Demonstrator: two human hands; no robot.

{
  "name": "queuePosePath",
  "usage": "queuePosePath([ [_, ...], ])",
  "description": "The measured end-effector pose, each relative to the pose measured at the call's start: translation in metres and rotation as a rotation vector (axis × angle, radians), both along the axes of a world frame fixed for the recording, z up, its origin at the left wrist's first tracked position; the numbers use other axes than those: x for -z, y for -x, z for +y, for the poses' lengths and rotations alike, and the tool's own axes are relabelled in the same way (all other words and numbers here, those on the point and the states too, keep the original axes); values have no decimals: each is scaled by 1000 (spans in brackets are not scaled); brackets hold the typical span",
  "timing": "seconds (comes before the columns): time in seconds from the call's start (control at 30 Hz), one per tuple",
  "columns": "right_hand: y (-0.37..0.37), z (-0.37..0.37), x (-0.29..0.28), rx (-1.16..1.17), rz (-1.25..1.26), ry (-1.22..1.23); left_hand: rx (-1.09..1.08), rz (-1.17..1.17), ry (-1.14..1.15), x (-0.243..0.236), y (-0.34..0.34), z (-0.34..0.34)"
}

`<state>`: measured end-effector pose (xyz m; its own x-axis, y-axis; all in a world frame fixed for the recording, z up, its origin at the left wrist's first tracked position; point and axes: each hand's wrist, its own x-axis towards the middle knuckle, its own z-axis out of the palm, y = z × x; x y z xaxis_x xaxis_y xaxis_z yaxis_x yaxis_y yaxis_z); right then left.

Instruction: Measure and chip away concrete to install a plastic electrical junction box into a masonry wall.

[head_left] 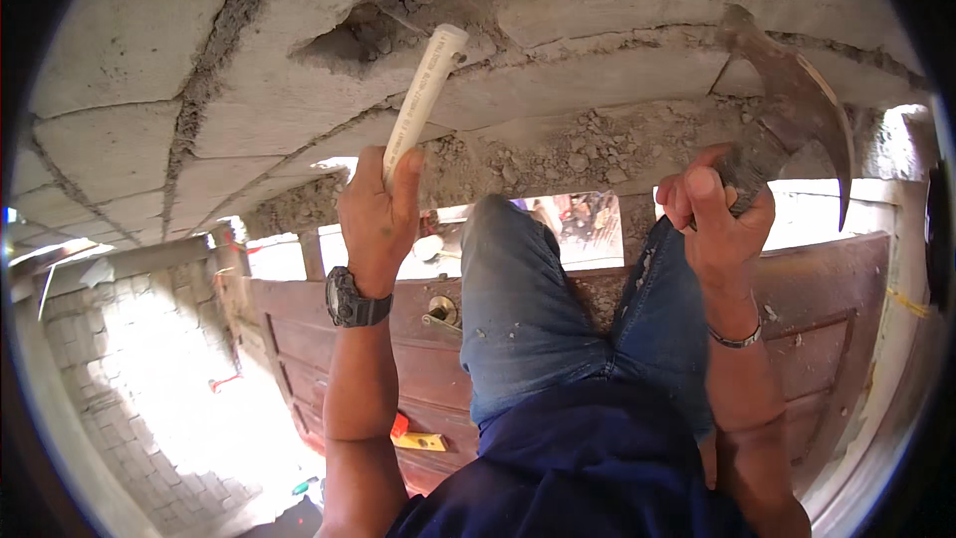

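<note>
My left hand (pixel 378 209) is closed around the lower end of a short cream plastic pipe (pixel 423 100), which tilts up and to the right. The pipe's upper end is just in front of a rough hole (pixel 373 25) broken into the grey block wall (pixel 269 70). On the right, my right hand (pixel 722 219) is wrapped around the handle of a claw hammer (pixel 797 90), raised close to the wall. The hammer's curved claw points down at the right. Part of the handle is hidden by my fingers and slightly blurred.
Crumbled mortar (pixel 578 149) lies along the ledge at the foot of the wall. Beneath my legs is a brown panelled door (pixel 428 339) with a metal lock (pixel 439 312). A yellow spirit level (pixel 420 441) is beside my left forearm. Paving (pixel 129 369) shows far below at left.
</note>
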<state>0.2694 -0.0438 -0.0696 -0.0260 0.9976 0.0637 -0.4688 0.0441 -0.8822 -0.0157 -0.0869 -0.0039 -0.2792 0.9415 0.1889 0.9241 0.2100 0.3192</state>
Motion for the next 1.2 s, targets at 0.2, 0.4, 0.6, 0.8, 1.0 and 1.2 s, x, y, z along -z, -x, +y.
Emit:
queuePosePath([
  [0.2, 7, 13, 5, -16, 168, 25, -1, 78, -34, -12, 0, 10],
  [0.4, 22, 23, -4, -22, 75, -82, 27, 116, -47, -9, 4, 2],
  [0.6, 33, 27, -11, 9, 116, -88, -48, 66, -26, -17, 4, 9],
  [0.8, 40, 25, -11, -12, 99, -124, 17, 105, -24, -20, 1, 10],
  [1.0, 46, 26, -6, 67, 145, -128, 42, 118, -32, -16, 3, 13],
  [1.2, 53, 22, -10, -24, 102, -159, 32, 78, -33, -18, -6, 13],
])
